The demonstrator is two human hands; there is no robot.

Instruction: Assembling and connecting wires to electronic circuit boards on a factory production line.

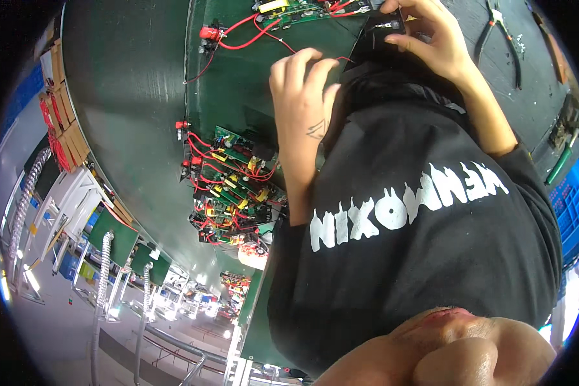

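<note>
A small black box (378, 33), open-topped with a metal part showing inside, sits tilted at the green bench's (141, 96) far edge. A thin red wire (283, 44) runs from it to a green circuit board (296, 13) just beside it.
</note>
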